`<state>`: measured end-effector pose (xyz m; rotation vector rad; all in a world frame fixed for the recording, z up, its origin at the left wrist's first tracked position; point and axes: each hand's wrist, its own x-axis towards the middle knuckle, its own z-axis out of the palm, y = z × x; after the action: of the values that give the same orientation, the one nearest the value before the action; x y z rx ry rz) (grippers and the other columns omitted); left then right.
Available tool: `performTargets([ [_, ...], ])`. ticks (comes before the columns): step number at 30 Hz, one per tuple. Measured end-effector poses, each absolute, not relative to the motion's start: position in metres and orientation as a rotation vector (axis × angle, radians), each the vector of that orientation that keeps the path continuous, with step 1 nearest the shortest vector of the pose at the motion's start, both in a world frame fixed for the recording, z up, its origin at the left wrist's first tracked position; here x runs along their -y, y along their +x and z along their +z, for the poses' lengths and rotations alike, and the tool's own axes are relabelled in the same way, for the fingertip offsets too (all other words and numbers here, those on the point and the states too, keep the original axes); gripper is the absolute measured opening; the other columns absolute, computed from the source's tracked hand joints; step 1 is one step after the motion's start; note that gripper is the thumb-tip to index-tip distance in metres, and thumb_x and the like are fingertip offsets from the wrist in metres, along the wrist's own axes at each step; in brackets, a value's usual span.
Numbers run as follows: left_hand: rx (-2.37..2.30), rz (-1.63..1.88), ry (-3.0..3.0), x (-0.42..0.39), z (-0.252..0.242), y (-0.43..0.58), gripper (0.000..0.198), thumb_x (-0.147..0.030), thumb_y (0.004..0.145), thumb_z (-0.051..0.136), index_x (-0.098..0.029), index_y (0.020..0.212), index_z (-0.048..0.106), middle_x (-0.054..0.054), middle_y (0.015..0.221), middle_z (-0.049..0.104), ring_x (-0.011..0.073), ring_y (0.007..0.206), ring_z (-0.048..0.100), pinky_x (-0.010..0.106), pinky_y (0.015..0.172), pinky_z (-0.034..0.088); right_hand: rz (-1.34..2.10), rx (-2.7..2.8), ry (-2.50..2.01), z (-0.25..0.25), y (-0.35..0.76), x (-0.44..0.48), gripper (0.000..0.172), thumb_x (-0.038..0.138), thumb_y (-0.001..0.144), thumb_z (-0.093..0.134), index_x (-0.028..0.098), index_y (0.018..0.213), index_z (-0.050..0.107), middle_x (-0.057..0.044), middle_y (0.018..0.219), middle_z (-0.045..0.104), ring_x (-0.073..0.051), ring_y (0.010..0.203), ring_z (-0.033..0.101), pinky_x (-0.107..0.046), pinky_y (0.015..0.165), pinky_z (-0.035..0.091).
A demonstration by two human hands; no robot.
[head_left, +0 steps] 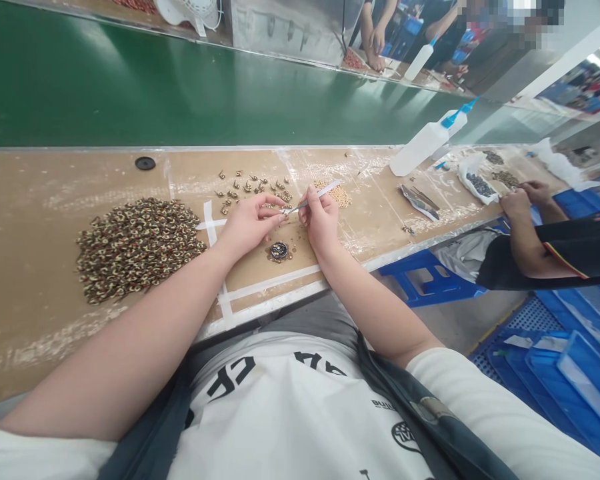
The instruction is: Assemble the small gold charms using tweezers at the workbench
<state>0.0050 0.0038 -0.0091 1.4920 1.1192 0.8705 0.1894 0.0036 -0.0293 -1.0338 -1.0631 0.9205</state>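
Observation:
My right hand (322, 219) is closed around a pair of slim, pale metal tweezers (329, 187), whose tip points left toward my other hand. My left hand (250, 225) pinches something very small at the tweezers' tip; its kind is too small to make out. Just below both hands, a small round dark dish (279, 251) with bright bits in it sits on the brown tabletop. Behind my left fingers lie several scattered small brass-coloured parts (253, 187). Past my right hand spreads a patch of tiny yellowish pieces (341, 195), partly hidden by that hand.
A big heap of small brass-and-red parts (140, 247) covers the table at left, near a black disc (145, 163). White bottles with blue nozzles (420, 148) stand at right. A co-worker's hands (525, 200) are farther right. A green belt (180, 93) runs behind.

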Motion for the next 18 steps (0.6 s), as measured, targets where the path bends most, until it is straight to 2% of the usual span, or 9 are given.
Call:
performTargets([
  [12, -1.123, 0.929, 1.501, -0.0035, -0.0123, 0.0047, 0.024, -0.024, 0.09, 0.081, -0.025, 0.112, 0.072, 0.005, 0.102, 0.087, 0.0091, 0.046, 0.057, 0.025, 0.046, 0.05, 0.899, 1.07, -1.073, -0.0337, 0.1889, -0.0039, 0.058, 0.078, 0.097, 0.066, 0.025, 0.076, 0.061, 0.005, 0.058, 0.054, -0.009, 0.046, 0.046, -0.025, 0.045, 0.037],
  [18, -1.162, 0.937, 1.499, -0.001, -0.0086, 0.0045, 0.026, -0.023, 0.089, 0.081, -0.026, 0.113, 0.071, 0.005, 0.102, 0.086, 0.0096, 0.047, 0.057, 0.025, 0.047, 0.049, 0.926, 1.036, -1.01, -0.035, 0.1891, -0.003, 0.051, 0.069, 0.096, 0.075, 0.024, 0.075, 0.065, 0.004, 0.058, 0.057, -0.009, 0.045, 0.046, -0.025, 0.044, 0.035],
])
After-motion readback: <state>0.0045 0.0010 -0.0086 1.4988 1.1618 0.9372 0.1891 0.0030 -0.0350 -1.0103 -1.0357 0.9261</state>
